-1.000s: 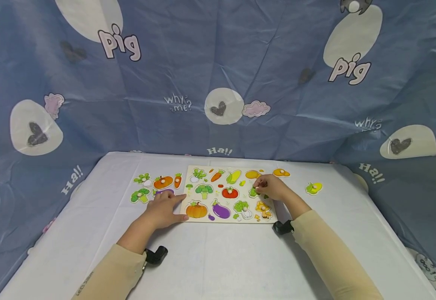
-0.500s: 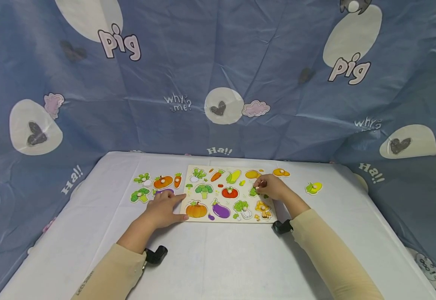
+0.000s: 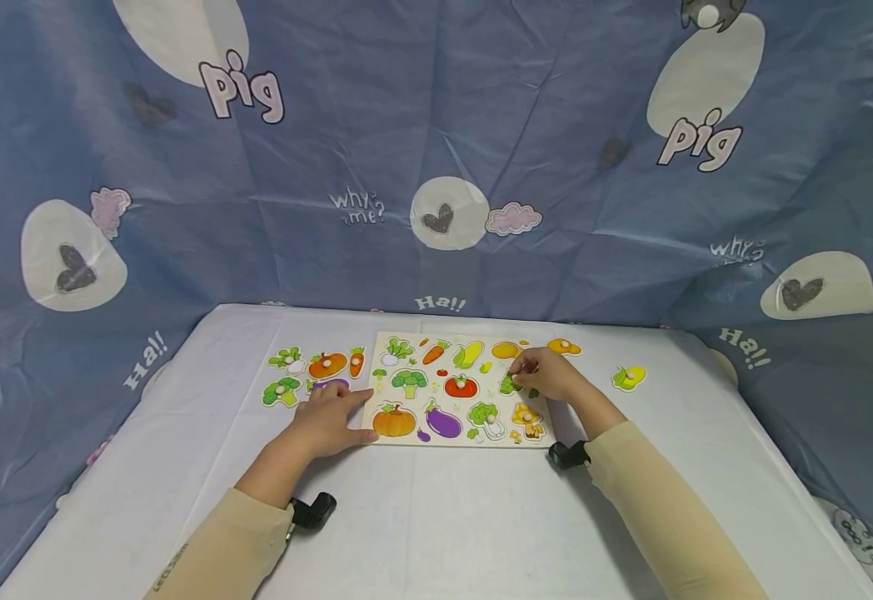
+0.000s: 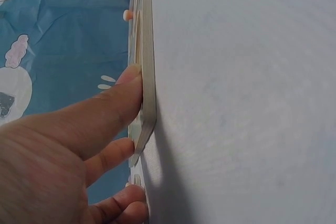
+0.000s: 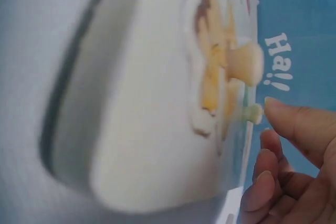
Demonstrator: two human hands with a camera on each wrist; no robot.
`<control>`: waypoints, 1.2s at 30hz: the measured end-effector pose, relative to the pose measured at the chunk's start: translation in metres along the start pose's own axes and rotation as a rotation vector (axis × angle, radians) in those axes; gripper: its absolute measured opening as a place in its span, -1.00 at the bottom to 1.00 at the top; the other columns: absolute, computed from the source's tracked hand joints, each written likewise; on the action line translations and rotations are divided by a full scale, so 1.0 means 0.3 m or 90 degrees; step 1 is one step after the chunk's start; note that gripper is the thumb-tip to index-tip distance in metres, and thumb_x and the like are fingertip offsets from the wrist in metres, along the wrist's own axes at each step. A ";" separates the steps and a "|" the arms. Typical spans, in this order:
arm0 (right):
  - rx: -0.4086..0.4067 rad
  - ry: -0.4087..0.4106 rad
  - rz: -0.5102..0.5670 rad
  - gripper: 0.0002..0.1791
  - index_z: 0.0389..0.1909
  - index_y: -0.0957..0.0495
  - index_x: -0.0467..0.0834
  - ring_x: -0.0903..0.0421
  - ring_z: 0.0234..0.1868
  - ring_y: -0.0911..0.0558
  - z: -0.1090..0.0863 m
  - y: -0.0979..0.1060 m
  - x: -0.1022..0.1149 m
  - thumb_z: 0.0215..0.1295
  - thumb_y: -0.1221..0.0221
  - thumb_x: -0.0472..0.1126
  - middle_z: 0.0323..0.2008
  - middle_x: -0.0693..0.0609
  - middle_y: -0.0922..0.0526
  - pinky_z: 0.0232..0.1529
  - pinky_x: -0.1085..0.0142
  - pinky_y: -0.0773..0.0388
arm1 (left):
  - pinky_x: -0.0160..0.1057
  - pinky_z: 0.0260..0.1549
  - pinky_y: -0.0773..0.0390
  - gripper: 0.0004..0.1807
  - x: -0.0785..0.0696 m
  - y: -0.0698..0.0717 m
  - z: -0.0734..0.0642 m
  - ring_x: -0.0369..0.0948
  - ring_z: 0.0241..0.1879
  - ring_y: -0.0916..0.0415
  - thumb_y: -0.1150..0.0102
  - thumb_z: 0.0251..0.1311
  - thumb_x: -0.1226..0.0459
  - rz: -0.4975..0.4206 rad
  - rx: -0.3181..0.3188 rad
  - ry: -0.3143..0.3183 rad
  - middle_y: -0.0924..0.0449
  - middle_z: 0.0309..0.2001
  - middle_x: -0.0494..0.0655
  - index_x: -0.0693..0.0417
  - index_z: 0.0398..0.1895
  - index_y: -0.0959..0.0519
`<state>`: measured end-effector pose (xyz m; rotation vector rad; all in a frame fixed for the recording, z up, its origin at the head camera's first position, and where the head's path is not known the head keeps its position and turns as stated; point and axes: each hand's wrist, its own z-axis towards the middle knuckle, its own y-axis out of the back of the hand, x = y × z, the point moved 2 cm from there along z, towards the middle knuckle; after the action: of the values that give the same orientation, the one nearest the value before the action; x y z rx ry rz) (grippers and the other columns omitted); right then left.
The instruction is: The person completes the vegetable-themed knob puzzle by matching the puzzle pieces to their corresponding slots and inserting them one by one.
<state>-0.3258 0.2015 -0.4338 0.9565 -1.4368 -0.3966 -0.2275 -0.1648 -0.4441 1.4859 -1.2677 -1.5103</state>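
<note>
A wooden puzzle board (image 3: 447,443) with vegetable pictures lies on the white table. My left hand (image 3: 326,420) rests at its left end, thumb and index finger touching the edge near the front corner. In the left wrist view, the thumb (image 4: 113,100) lies against the board's side (image 4: 149,51). Over the board's right part, my right hand (image 3: 545,372) pinches at the knob of a green vegetable piece (image 3: 509,385), which the fingers partly cover. The right wrist view has the green knob (image 5: 254,114) at the thumb tip. Tomato (image 3: 461,386), cabbage (image 3: 487,421) and mushroom (image 3: 530,421) pieces sit in the board.
Left of the board lie loose radish (image 3: 286,359), pumpkin (image 3: 327,365), carrot (image 3: 357,362), broccoli (image 3: 281,392) and eggplant (image 3: 331,383) pieces; my left hand partly covers the eggplant. At right lie a potato piece (image 3: 564,345) and a corn piece (image 3: 628,377). A blue printed cloth (image 3: 376,267) hangs behind.
</note>
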 end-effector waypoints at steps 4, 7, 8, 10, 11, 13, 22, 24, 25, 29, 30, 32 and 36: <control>-0.012 0.009 -0.004 -0.91 -0.17 -0.65 -0.14 0.05 -0.34 -0.54 -0.023 0.012 0.007 0.36 -0.27 -0.25 -0.28 -0.05 -0.56 -0.35 0.24 -0.49 | 0.18 0.04 -0.36 -0.15 -0.001 0.001 -0.001 0.08 0.08 -0.26 -0.45 0.05 -0.11 0.000 0.000 0.001 -0.38 0.15 0.18 -0.09 0.43 -0.43; -0.024 0.005 -0.004 -0.89 -0.15 -0.65 -0.12 0.05 -0.33 -0.55 -0.042 0.023 0.011 0.36 -0.27 -0.21 -0.27 -0.05 -0.55 -0.35 0.23 -0.48 | 0.18 0.03 -0.36 -0.15 -0.002 0.002 -0.001 0.08 0.08 -0.26 -0.45 0.05 -0.11 -0.001 0.002 0.001 -0.38 0.14 0.17 -0.09 0.43 -0.42; -0.028 0.006 -0.005 -0.88 -0.15 -0.64 -0.12 0.04 -0.32 -0.54 -0.048 0.027 0.013 0.36 -0.27 -0.20 -0.27 -0.05 -0.55 -0.35 0.22 -0.48 | 0.18 0.03 -0.36 -0.15 -0.003 0.002 -0.001 0.08 0.07 -0.25 -0.44 0.05 -0.11 -0.001 0.003 0.001 -0.38 0.13 0.17 -0.09 0.43 -0.42; -0.035 0.005 -0.003 -0.88 -0.15 -0.64 -0.11 0.04 -0.32 -0.54 -0.061 0.035 0.017 0.38 -0.26 -0.17 -0.27 -0.05 -0.55 -0.35 0.21 -0.48 | 0.17 0.03 -0.36 -0.15 -0.004 0.003 -0.001 0.08 0.07 -0.25 -0.45 0.05 -0.11 -0.002 0.004 0.002 -0.37 0.13 0.16 -0.09 0.43 -0.42; -0.040 0.003 -0.004 -0.87 -0.14 -0.64 -0.11 0.04 -0.31 -0.54 -0.068 0.040 0.018 0.38 -0.25 -0.16 -0.26 -0.04 -0.55 -0.34 0.21 -0.48 | 0.17 0.03 -0.36 -0.15 -0.004 0.003 -0.001 0.08 0.07 -0.25 -0.45 0.05 -0.10 -0.003 0.004 0.002 -0.37 0.13 0.17 -0.09 0.43 -0.42; -0.045 0.009 -0.008 -0.86 -0.13 -0.64 -0.12 0.03 -0.30 -0.54 -0.081 0.051 0.018 0.40 -0.23 -0.16 -0.25 -0.04 -0.56 -0.33 0.20 -0.49 | 0.17 0.03 -0.36 -0.15 -0.003 0.003 -0.003 0.08 0.07 -0.25 -0.45 0.05 -0.10 -0.004 0.003 0.003 -0.38 0.13 0.17 -0.09 0.43 -0.42; -0.093 0.029 -0.025 -0.82 -0.12 -0.67 -0.17 0.01 -0.28 -0.54 -0.139 0.105 0.005 0.40 -0.22 -0.15 -0.22 -0.08 -0.60 -0.32 0.21 -0.50 | 0.20 0.05 -0.35 -0.15 -0.007 0.007 -0.007 0.11 0.09 -0.25 -0.43 0.07 -0.11 -0.002 0.005 -0.002 -0.37 0.15 0.20 -0.07 0.44 -0.41; -0.100 0.036 -0.028 -0.82 -0.12 -0.66 -0.19 0.01 -0.29 -0.53 -0.149 0.113 -0.001 0.40 -0.22 -0.17 -0.22 -0.09 -0.60 -0.32 0.21 -0.50 | 0.21 0.06 -0.35 -0.15 -0.006 0.005 -0.007 0.11 0.11 -0.25 -0.42 0.07 -0.12 0.001 0.006 -0.002 -0.37 0.16 0.20 -0.07 0.44 -0.41; -0.100 0.036 -0.029 -0.82 -0.12 -0.66 -0.19 0.02 -0.29 -0.53 -0.154 0.117 -0.005 0.40 -0.22 -0.17 -0.22 -0.08 -0.60 -0.32 0.21 -0.49 | 0.21 0.06 -0.35 -0.15 -0.004 0.003 -0.007 0.12 0.11 -0.25 -0.42 0.08 -0.12 0.002 0.006 -0.003 -0.37 0.16 0.21 -0.07 0.44 -0.41; -0.101 0.032 -0.026 -0.80 -0.09 -0.65 -0.20 0.02 -0.29 -0.52 -0.178 0.133 -0.026 0.41 -0.22 -0.17 -0.22 -0.07 -0.59 -0.32 0.21 -0.48 | 0.22 0.06 -0.35 -0.15 0.001 0.000 -0.005 0.11 0.12 -0.25 -0.42 0.08 -0.11 0.002 0.005 -0.001 -0.36 0.17 0.20 -0.08 0.44 -0.41; -0.103 0.030 -0.024 -0.80 -0.08 -0.65 -0.21 0.02 -0.29 -0.52 -0.185 0.139 -0.032 0.40 -0.22 -0.18 -0.22 -0.06 -0.60 -0.32 0.20 -0.48 | 0.22 0.06 -0.35 -0.15 0.001 0.000 -0.004 0.11 0.12 -0.25 -0.42 0.08 -0.11 0.001 0.005 0.000 -0.36 0.17 0.19 -0.08 0.44 -0.41; -0.108 0.030 -0.022 -0.78 -0.06 -0.64 -0.24 0.02 -0.30 -0.52 -0.199 0.152 -0.042 0.41 -0.22 -0.18 -0.21 -0.08 -0.60 -0.32 0.20 -0.48 | 0.22 0.06 -0.34 -0.15 0.001 -0.001 -0.003 0.10 0.11 -0.25 -0.43 0.07 -0.11 -0.001 0.005 0.000 -0.36 0.16 0.19 -0.08 0.44 -0.41; -0.127 0.020 -0.019 -0.76 -0.03 -0.63 -0.27 0.02 -0.33 -0.51 -0.221 0.177 -0.070 0.41 -0.21 -0.20 -0.20 -0.11 -0.60 -0.35 0.19 -0.47 | 0.21 0.06 -0.34 -0.15 0.000 0.001 -0.001 0.10 0.11 -0.25 -0.43 0.07 -0.11 -0.001 0.005 0.001 -0.36 0.17 0.19 -0.09 0.44 -0.41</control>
<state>-0.2828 0.2692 -0.3988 0.8205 -1.3292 -0.5347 -0.2272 -0.1648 -0.4438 1.4925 -1.2727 -1.5067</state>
